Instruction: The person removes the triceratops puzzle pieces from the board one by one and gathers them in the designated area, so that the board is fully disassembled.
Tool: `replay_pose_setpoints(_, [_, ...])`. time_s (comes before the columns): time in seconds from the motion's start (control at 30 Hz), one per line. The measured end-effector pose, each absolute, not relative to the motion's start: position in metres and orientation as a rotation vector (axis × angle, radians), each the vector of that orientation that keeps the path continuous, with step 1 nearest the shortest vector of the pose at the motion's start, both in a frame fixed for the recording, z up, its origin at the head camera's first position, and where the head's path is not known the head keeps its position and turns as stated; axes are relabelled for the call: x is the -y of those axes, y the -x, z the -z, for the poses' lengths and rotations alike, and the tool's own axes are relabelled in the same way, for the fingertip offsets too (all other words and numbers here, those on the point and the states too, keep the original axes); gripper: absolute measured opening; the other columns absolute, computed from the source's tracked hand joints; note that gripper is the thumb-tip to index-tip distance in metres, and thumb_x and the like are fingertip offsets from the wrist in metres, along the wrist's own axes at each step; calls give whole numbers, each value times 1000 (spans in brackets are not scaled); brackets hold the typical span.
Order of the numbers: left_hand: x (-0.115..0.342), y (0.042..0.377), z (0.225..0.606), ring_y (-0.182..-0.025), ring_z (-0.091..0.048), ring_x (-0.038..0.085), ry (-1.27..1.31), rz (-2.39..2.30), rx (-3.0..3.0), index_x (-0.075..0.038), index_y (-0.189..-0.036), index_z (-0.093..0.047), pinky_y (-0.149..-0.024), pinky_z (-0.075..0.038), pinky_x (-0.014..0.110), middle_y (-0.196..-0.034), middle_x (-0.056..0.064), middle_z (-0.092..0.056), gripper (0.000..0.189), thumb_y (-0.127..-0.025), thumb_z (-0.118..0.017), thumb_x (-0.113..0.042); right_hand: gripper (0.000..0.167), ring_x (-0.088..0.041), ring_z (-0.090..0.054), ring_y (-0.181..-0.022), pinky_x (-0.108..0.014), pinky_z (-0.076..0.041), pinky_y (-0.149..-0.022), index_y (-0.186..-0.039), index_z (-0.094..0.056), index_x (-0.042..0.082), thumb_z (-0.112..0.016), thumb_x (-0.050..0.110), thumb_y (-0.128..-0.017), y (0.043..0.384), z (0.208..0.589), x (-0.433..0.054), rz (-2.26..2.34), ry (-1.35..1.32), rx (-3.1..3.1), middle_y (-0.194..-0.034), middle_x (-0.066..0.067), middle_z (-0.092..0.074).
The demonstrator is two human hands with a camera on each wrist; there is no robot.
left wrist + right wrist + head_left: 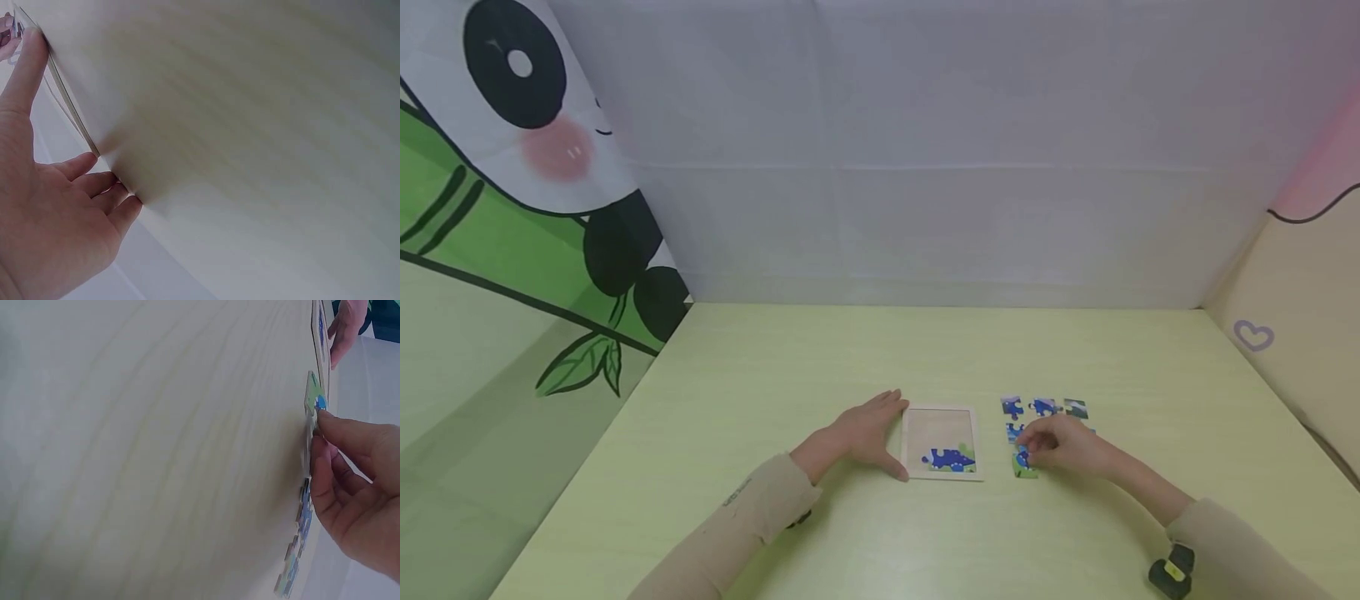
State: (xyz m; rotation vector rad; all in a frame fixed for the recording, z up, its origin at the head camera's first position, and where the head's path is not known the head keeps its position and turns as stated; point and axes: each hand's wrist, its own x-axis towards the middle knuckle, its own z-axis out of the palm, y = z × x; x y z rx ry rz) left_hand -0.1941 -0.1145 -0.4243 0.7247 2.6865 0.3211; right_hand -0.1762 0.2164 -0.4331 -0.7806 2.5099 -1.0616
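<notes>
My left hand [868,429] rests at the left side of a square wooden puzzle frame [942,407], fingers stretched, with the thumb at its near corner and a fingertip at its far corner. Joined blue and green jigsaw pieces [951,460] lie along the frame's near side. To the right of the frame, my right hand [1067,446] pinches a green and blue jigsaw piece [1024,469] between thumb and fingers; in the right wrist view this piece [314,392] is tilted, partly covered by the fingertips.
Beyond the right hand, several loose jigsaw pieces lie in rows, among them a blue piece [1012,407] and a dark green one [1077,408]. The hand partly covers others. A pale wall [925,208] rises behind the wooden table [820,358].
</notes>
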Motion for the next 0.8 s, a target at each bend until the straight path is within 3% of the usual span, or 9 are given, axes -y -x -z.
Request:
replay_pose_setpoints(0.4, [114, 194, 424, -138, -14, 24, -725, -333, -2683, -9, -143, -26, -109, -24, 43, -151, 9, -17, 110, -58, -76, -58, 17, -3, -48, -66, -18, -44, -56, -95, -68, 4, -69, 7, -78, 172, 430, -216, 1055, 791, -2546, -78, 5, -60])
replay_pose_setpoints(0.8, [114, 195, 425, -138, -14, 23, -721, -320, -2688, -10, -143, -27, -109, -23, 42, -150, 9, -17, 110, -58, -75, -59, 16, -5, -49, -69, -19, -46, -60, -94, -67, 5, -67, 3, -79, 178, 426, -213, 1005, 820, -2548, -79, 4, -61])
